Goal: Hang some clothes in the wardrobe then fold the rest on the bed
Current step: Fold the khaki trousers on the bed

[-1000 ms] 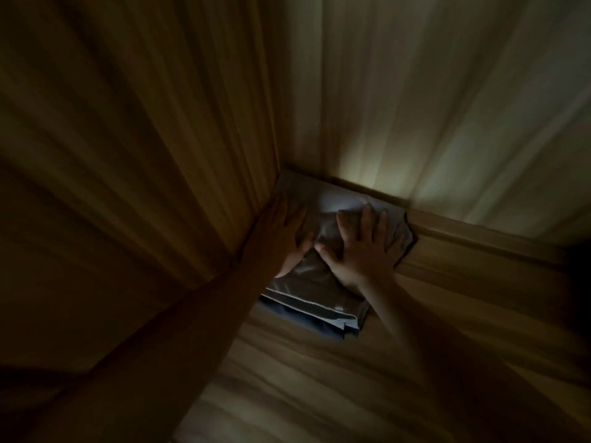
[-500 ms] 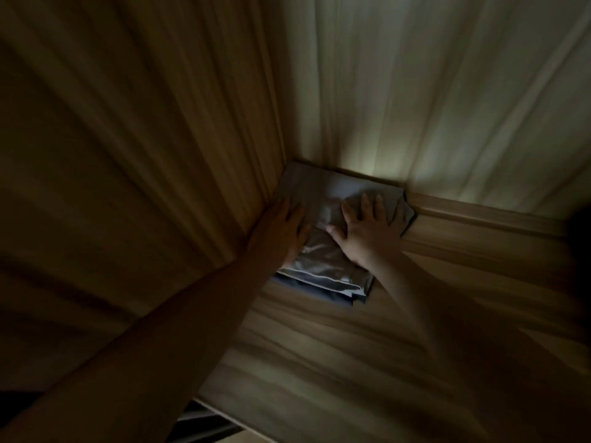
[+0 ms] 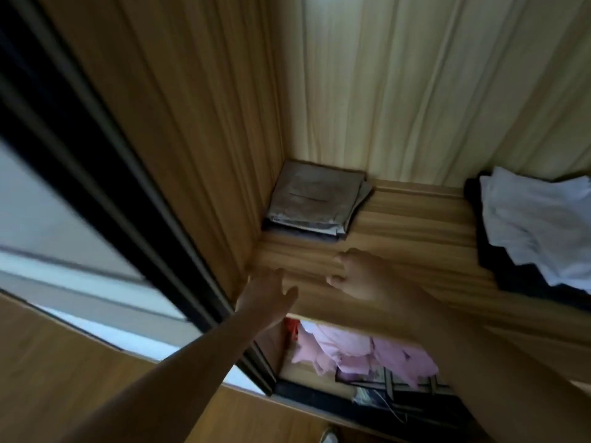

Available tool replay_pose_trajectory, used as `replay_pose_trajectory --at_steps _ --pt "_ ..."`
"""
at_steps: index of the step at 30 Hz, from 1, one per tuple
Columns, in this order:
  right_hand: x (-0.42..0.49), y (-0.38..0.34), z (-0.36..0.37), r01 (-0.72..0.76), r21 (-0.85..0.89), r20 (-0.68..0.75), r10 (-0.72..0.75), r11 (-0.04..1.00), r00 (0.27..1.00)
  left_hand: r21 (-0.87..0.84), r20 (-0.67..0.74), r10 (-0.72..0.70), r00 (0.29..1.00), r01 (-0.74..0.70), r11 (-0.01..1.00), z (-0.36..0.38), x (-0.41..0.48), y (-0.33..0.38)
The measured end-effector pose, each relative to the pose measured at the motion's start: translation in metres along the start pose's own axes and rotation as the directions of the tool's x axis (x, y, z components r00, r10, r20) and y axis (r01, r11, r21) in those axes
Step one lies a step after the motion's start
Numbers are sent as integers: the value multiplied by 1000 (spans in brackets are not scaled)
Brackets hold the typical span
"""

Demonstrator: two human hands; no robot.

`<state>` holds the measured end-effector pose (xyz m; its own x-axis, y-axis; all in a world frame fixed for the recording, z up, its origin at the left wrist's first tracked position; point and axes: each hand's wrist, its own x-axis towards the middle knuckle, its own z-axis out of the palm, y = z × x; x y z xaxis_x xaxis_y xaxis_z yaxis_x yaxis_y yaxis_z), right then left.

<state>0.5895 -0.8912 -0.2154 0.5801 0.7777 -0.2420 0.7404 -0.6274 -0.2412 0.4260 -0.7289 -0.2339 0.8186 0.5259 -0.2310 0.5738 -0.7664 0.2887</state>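
**Clerk:** What was nearest the camera?

**Inspector:** Two bare forearms, raised to the wardrobe. Pink clothes (image 3: 367, 350) showed below the shelf (image 3: 415, 219). Whether they hung or lay could not be told.

**Clerk:** And the hands?

**Inspector:** The left hand (image 3: 267, 297) was at the shelf's front edge, close to the side wall (image 3: 192, 123). It was blurred, but the fingers appeared straight with the thumb spread. The right hand (image 3: 361, 279) was just beside it, over the shelf, with its fingers loosely curled. Neither hand gripped or pinched anything.

**Clerk:** Where were the clothes?

**Inspector:** The folded stack (image 3: 315, 203) lay flat in the rear left corner, against the side wall and the back wall (image 3: 415, 75). It was beyond the fingers and apart from both hands. It was roughly square, and its layered edges faced the front. The right hand's fingertips were the nearer.

**Clerk:** What of the next move?

**Inspector:** In my judgement the stack was placed. A loose white garment (image 3: 537, 219) lay on a dark garment (image 3: 492, 266) at the shelf's far right. That was on the right hand's side.
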Motion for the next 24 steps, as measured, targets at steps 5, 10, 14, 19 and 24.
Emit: replay_pose_trajectory --at_steps 5,10,14,19,24 --pt "-104 -65 16 5 28 110 -8 1000 994 -90 59 -38 998 43 995 -13 -144 -40" --pt "-170 -153 34 74 33 196 -79 997 977 -86 52 -171 984 175 981 -22 -258 -128" --pt "-189 -236 39 177 17 253 -175 984 951 -110 63 -288 956 293 950 -38 -331 -208" --pt "-183 -368 50 391 -31 362 -354 920 862 -143 69 -447 892 452 880 -68 -416 -298" --pt "-170 -503 60 574 -81 420 -495 815 761 -215 81 -629 773 630 746 -92 -488 -383"
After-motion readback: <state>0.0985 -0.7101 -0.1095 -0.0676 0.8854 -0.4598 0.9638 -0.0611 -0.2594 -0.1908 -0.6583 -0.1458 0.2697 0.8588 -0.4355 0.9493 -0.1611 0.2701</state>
